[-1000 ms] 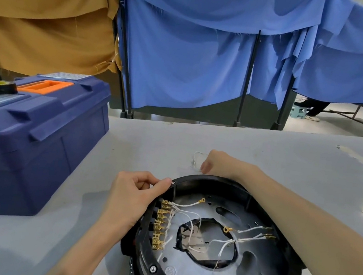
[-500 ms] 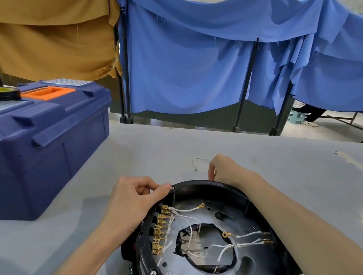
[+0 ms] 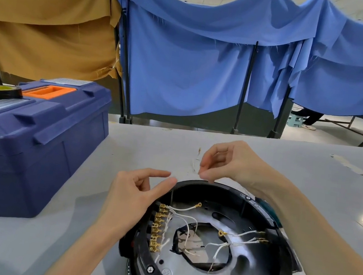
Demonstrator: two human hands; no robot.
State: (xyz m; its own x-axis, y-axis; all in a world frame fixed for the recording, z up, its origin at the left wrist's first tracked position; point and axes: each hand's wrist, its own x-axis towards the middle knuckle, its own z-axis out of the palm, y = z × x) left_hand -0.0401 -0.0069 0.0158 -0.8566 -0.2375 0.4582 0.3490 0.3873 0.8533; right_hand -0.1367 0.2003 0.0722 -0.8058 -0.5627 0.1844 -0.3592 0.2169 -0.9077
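At 12 o'clock above the rim of the housing (image 3: pixel 259 208), your right hand (image 3: pixel 225 165) pinches the loose white wire (image 3: pixel 196 160); left hand (image 3: pixel 134 191) at 10 o'clock is half open, empty. A slack pinch could drop it among the housing's leads (image 3: pixel 185 208) and brass terminals (image 3: pixel 159 226). The toolbox (image 3: pixel 32 150) at 9 o'clock: lid shut, contents hidden.

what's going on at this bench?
A person is working on an opened round black appliance housing that sits on the grey table. Its white leads and a row of brass terminals are exposed. The right hand appears to pinch a short loose white wire just above the far rim. The left hand is at the left rim, thumb and forefinger spread, holding nothing. A blue toolbox sits to the left.
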